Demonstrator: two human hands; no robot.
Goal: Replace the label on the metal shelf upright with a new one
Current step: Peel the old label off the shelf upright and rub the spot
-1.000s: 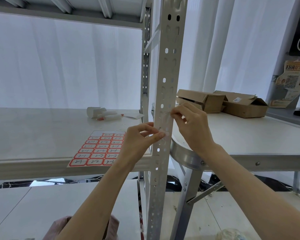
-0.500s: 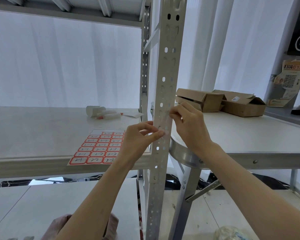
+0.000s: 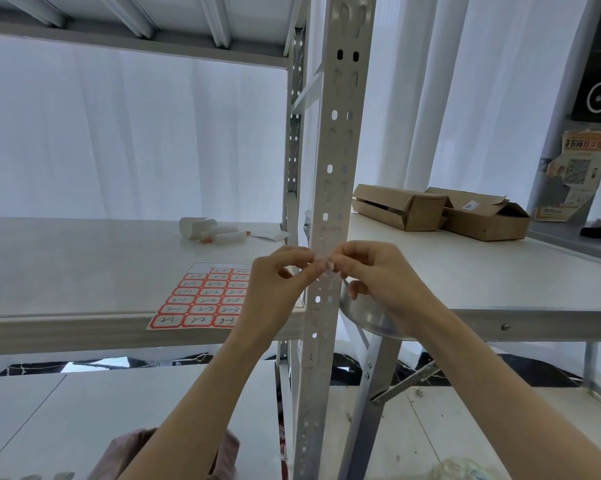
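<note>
A perforated metal shelf upright (image 3: 340, 140) runs down the middle of the view. In front of it, at shelf height, my left hand (image 3: 278, 282) and my right hand (image 3: 378, 275) meet fingertip to fingertip, both pinching a small pale label piece (image 3: 323, 265); it is too small to read. A sheet of red-bordered handwritten labels (image 3: 205, 299) lies on the left shelf board (image 3: 84, 271), just left of my left hand. Faint sticker residue shows on the upright above my fingers.
White tubes and paper scraps (image 3: 212, 230) lie further back on the shelf. Two open cardboard boxes (image 3: 441, 209) sit on the table (image 3: 499, 271) to the right. White curtains hang behind. A lower shelf board (image 3: 119, 410) lies below.
My right hand has come down from higher on the upright to meet my left hand, peeling the pale strip off the metal; both now pinch it together in front of the upright.
</note>
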